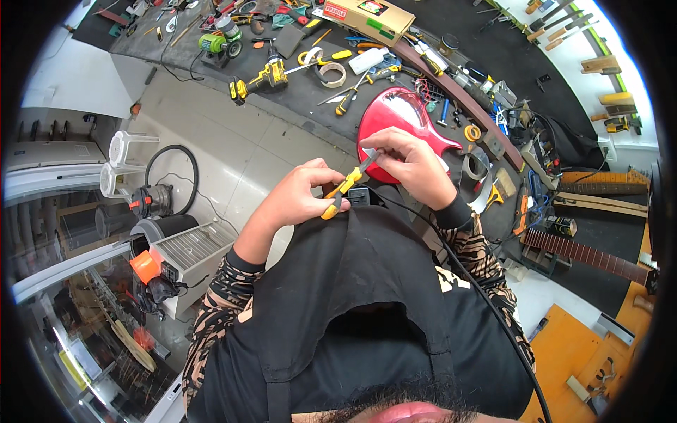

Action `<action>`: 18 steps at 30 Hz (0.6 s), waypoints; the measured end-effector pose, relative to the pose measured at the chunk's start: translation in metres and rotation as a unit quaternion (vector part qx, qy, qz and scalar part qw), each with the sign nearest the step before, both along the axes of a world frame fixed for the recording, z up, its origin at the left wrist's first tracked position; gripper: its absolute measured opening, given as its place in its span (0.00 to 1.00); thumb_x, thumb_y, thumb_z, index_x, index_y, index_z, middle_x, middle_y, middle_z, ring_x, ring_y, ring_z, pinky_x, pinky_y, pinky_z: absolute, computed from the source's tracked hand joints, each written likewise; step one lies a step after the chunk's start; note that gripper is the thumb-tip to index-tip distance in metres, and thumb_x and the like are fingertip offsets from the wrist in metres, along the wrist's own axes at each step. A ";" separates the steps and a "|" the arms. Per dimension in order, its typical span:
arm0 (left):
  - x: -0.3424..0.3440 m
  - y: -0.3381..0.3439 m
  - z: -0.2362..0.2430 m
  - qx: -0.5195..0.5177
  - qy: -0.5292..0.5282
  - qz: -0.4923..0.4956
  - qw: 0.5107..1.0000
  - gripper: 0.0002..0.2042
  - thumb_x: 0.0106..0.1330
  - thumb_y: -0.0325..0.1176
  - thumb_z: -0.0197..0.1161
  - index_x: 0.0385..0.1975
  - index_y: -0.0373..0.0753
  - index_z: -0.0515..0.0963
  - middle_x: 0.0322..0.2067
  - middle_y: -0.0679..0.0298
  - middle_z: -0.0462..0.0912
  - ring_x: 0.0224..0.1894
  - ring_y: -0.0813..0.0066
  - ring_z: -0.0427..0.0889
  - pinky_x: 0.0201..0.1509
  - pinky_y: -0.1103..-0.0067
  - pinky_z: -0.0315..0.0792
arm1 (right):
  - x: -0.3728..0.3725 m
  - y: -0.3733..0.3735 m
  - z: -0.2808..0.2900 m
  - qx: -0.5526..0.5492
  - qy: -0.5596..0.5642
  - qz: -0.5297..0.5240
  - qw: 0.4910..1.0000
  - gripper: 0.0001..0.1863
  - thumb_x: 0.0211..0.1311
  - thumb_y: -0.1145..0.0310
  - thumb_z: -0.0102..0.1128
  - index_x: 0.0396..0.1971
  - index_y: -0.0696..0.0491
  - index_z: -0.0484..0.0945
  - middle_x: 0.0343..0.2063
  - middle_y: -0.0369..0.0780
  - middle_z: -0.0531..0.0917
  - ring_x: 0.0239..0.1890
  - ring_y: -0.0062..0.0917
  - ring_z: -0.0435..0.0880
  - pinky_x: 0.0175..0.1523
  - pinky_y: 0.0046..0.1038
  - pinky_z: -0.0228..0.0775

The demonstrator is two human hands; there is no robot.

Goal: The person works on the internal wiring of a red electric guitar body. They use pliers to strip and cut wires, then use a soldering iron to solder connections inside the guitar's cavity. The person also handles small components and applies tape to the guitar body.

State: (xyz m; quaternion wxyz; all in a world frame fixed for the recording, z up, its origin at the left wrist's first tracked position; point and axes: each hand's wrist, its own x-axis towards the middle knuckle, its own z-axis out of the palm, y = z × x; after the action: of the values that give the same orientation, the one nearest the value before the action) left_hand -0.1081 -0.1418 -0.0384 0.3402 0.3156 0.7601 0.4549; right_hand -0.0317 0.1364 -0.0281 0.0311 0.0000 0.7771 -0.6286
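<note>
My left hand (308,192) is closed round the handle of a yellow-and-black utility knife (350,181), held in front of my apron. The knife slants up to the right, its grey metal end towards my right hand (411,163). Thumb and fingers of that hand are pinched together at this metal end; whether they also hold something small I cannot tell. Just beyond, a glossy red guitar body (402,113) lies at the edge of the dark workbench (300,116), partly covered by my right hand.
On the bench lie a yellow cordless drill (264,79), a tape roll (331,74), a white bottle (368,60) and a cardboard box (370,20). Guitar necks (585,255) rest at the right. A shop vacuum (151,201) and white stools (116,176) stand at the left. A black cable (469,275) crosses my right arm.
</note>
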 end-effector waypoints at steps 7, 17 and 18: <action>-0.005 0.003 -0.001 -0.002 0.005 -0.008 1.000 0.24 0.59 0.43 0.87 0.52 0.36 0.93 0.36 0.64 0.82 0.43 0.70 0.79 0.50 0.73 0.72 | -0.002 0.003 -0.001 0.025 0.006 0.001 1.000 0.18 0.73 0.80 0.65 0.59 0.56 0.90 0.50 0.37 0.87 0.49 0.22 0.86 0.57 0.27 0.79; -0.016 0.004 0.004 -0.017 0.012 -0.017 1.000 0.23 0.60 0.39 0.86 0.53 0.36 0.93 0.34 0.64 0.82 0.42 0.71 0.79 0.49 0.73 0.73 | -0.011 0.005 0.002 0.053 0.024 0.013 0.998 0.19 0.71 0.83 0.64 0.59 0.57 0.90 0.53 0.41 0.88 0.56 0.29 0.89 0.62 0.30 0.80; -0.018 0.004 0.004 -0.018 0.011 -0.018 1.000 0.23 0.60 0.40 0.86 0.53 0.36 0.93 0.34 0.64 0.82 0.42 0.71 0.79 0.49 0.72 0.73 | -0.012 0.005 0.003 0.058 0.027 0.016 0.998 0.20 0.71 0.84 0.64 0.59 0.57 0.90 0.54 0.41 0.88 0.57 0.30 0.90 0.63 0.30 0.80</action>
State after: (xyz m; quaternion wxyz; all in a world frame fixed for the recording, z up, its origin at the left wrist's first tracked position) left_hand -0.1257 -0.1375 -0.0341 0.3458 0.3280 0.7662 0.4310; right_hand -0.0436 0.1414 -0.0251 0.0206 -0.0276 0.8127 -0.5817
